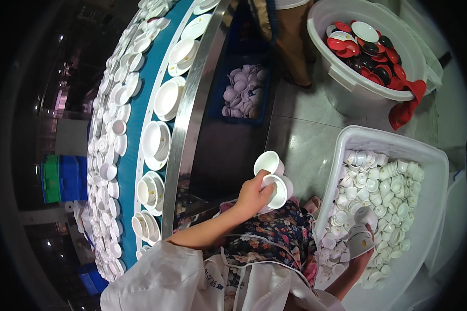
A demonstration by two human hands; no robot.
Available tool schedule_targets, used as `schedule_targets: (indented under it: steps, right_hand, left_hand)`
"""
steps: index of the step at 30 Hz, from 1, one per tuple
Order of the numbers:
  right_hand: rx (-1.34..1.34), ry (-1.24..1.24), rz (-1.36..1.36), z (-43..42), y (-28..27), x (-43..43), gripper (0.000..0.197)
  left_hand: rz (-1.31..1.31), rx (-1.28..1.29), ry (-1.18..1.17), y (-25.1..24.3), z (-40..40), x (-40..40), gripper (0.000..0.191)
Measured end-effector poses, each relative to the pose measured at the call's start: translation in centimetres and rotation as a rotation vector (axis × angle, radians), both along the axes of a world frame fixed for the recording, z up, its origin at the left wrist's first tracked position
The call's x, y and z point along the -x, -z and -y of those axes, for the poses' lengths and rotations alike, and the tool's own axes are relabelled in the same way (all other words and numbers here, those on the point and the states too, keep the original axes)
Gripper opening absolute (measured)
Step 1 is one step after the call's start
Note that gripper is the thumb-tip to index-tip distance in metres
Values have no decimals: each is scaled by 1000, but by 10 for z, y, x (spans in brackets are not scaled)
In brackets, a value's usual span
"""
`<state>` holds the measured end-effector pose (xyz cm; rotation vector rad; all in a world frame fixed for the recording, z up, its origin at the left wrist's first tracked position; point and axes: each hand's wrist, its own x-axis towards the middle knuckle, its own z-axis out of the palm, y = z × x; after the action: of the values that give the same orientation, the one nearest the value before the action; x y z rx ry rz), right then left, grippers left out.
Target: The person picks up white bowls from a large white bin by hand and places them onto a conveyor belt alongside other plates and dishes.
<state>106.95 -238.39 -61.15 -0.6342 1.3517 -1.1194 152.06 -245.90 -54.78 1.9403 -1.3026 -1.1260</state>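
In front of my floral apron, my left hand [253, 196] grips white cups [277, 191], two with their open mouths showing; the thumb reaches inside the nearer one. My right hand [362, 259] is over the big white plastic tub [389, 138], fingers around a few nested white cups [361, 241] with a small yellow print. Another cup [365, 216] sits against the top of that stack; whether the hand holds it too is unclear. Below lies a heap of small white cups [385, 202], many nested in rows.
To the left runs a teal conveyor belt [150, 66] with a metal edge [188, 105], carrying stacked plates and bowls [155, 144]. Beneath is a blue crate [237, 120] of white ware. A round bin [330, 62] holds red, black and white dishes. A person's leg [294, 42] stands nearby.
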Motion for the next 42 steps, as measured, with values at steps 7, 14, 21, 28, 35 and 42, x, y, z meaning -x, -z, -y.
schedule_targets:
  steps: [7, 14, 21, 28, 35, 42]
  right_hand:
    - [-16, -476, -251, 79, -29, -73, 64]
    - [-244, -790, -7, 164, -46, -191, 54]
    - [16, -1179, -236, 183, -46, -222, 48]
    - [397, -1349, -251, 239, -138, -308, 55]
    - [991, -1527, -256, 303, -206, -464, 66]
    - [1022, -1783, -527, 305, -177, -565, 64]
  left_hand:
    - [303, -403, -23, -1, -111, -44, 35]
    - [-64, -453, -694, 113, -276, -90, 46]
    - [205, -494, -632, 122, -351, -105, 45]
    - [89, -462, -141, -78, -200, -83, 38]
    - [830, -155, -239, -194, -72, -261, 27]
    - [802, -458, 18, -142, -40, -335, 43]
